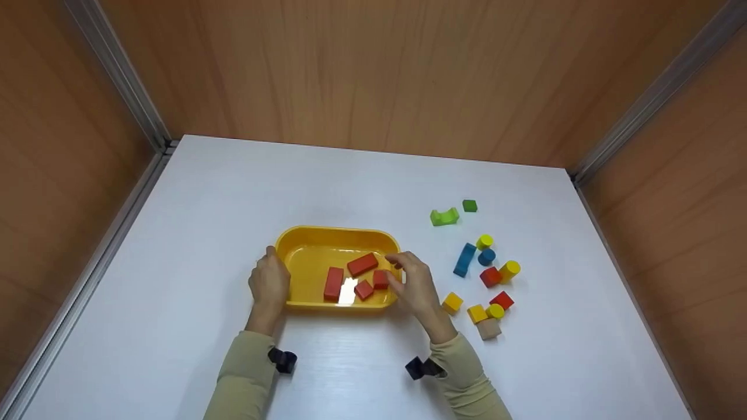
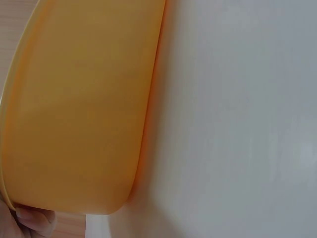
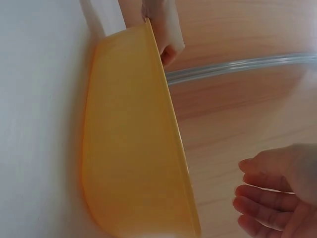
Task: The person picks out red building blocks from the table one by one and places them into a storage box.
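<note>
A yellow plastic tray (image 1: 309,233) stands on the white table with several red blocks (image 1: 362,265) inside, mostly in its right half. My left hand (image 1: 269,281) grips the tray's left end; the left wrist view shows its fingertips (image 2: 34,220) under the rim. Over the tray's right end hovers my right hand (image 1: 415,286), its fingers loosely bent and holding nothing. In the right wrist view that hand (image 3: 272,191) is apart from the rim, thumb and fingers spread. A red cube (image 1: 380,279) in the tray lies just below its fingertips in the head view.
Right of the tray lie loose blocks: a light green arch (image 1: 444,217), a green cube (image 1: 470,205), a blue block (image 1: 464,260), a yellow cylinder (image 1: 509,270), a red cube (image 1: 491,277), a yellow cube (image 1: 452,303) and a plain wooden block (image 1: 489,329). Wooden walls (image 1: 373,76) enclose the table.
</note>
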